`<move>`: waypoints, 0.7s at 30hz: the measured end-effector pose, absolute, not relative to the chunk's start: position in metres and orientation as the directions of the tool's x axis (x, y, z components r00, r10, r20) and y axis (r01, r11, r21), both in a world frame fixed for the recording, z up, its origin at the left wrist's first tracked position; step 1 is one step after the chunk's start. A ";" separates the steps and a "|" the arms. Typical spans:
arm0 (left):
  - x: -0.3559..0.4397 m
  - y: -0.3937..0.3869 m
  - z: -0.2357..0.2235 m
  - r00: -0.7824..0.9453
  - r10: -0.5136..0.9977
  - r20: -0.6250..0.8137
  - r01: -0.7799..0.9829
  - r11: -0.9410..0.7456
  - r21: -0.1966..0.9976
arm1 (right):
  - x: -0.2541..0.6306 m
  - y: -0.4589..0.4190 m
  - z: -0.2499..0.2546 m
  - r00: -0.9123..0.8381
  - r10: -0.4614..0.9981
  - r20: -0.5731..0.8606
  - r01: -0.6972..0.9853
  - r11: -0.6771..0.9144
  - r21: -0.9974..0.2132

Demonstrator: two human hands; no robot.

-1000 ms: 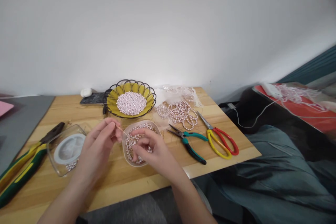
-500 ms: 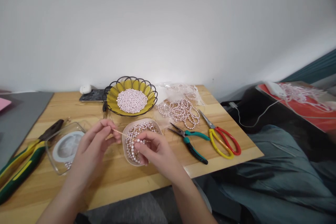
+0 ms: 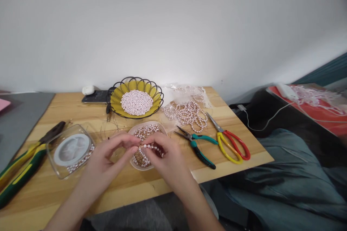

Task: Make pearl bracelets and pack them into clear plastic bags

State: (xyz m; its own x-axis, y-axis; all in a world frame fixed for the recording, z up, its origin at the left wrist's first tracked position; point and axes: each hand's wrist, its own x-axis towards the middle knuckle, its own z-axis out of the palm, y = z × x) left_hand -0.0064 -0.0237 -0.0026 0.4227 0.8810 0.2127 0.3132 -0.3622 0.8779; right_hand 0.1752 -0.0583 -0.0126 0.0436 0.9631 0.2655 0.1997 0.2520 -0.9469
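Just over the white plastic tub (image 3: 141,168), my two hands meet at the fingertips. My right hand (image 3: 165,153) is closed in a pinch on a string of pink pearl beads (image 3: 154,147), which trails down into the tub. My left hand (image 3: 111,155) pinches the end of the same string, its thumb and forefinger almost touching those of the right; the tiny part between them is hidden. More pink and gold bead strings (image 3: 149,130) fill the tub.
Behind the tub stands a yellow basket (image 3: 116,103) of loose pink beads. To the right lie bead strands (image 3: 189,113), teal-handled pliers (image 3: 196,144) and scissors (image 3: 230,144). Leftward are a clear box (image 3: 50,151) with a white spool (image 3: 73,149), and green-yellow pliers (image 3: 32,166).
My left hand has moved right and slightly down, bringing its fingertips against the right hand's. The thin gold-coloured thread stretched between the hands no longer shows. More of the clear box is uncovered.
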 end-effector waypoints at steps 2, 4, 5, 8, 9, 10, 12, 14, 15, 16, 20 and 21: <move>-0.006 -0.023 -0.002 0.443 0.860 0.253 0.327 -0.418 0.847 | 0.177 -0.059 -0.011 0.032 0.956 0.292 0.233 0.277 -0.932; -0.005 -0.022 0.000 0.466 0.834 0.296 0.345 -0.479 0.807 | 0.178 -0.059 -0.009 0.033 0.949 0.313 0.257 0.295 -0.920; -0.004 -0.022 0.001 0.474 0.824 0.311 0.359 -0.502 0.787 | 0.178 -0.059 -0.009 0.034 0.945 0.325 0.268 0.304 -0.914; -0.002 -0.023 0.004 0.466 0.815 0.344 0.405 -0.542 0.736 | 0.179 -0.059 -0.008 0.021 0.940 0.341 0.291 0.321 -0.901; -0.001 -0.023 0.004 0.456 0.818 0.352 0.419 -0.546 0.725 | 0.180 -0.059 -0.008 0.015 0.939 0.344 0.295 0.324 -0.899; 0.000 -0.023 0.004 0.446 0.821 0.355 0.433 -0.545 0.718 | 0.180 -0.059 -0.008 0.014 0.939 0.345 0.296 0.326 -0.898; 0.001 -0.023 0.003 0.429 0.841 0.329 0.459 -0.517 0.723 | 0.180 -0.059 -0.008 0.022 0.941 0.338 0.292 0.317 -0.902; 0.002 -0.023 0.002 0.404 0.874 0.271 0.468 -0.452 0.759 | 0.180 -0.059 -0.008 0.047 0.948 0.314 0.277 0.290 -0.916; 0.002 -0.023 0.001 0.386 0.889 0.246 0.460 -0.416 0.784 | 0.180 -0.059 -0.008 0.061 0.954 0.294 0.253 0.270 -0.929; 0.002 -0.023 0.000 0.371 0.902 0.223 0.444 -0.383 0.810 | 0.180 -0.059 -0.008 0.067 0.962 0.264 0.210 0.245 -0.947; 0.002 -0.024 -0.001 0.390 0.906 0.165 0.366 -0.317 0.875 | 0.180 -0.059 -0.009 0.060 0.994 0.088 -0.077 0.093 -0.993; 0.002 -0.025 -0.002 0.407 0.901 0.152 0.353 -0.309 0.883 | 0.180 -0.058 -0.010 0.068 0.996 0.050 -0.128 0.058 -0.990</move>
State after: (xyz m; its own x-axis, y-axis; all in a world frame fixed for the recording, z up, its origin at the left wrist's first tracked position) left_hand 0.0021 -0.0248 -0.0017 0.4071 0.9006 0.1522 0.3526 -0.3087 0.8834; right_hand 0.1804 -0.0580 -0.0102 0.0682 0.9964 0.0500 -0.1282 0.0584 -0.9900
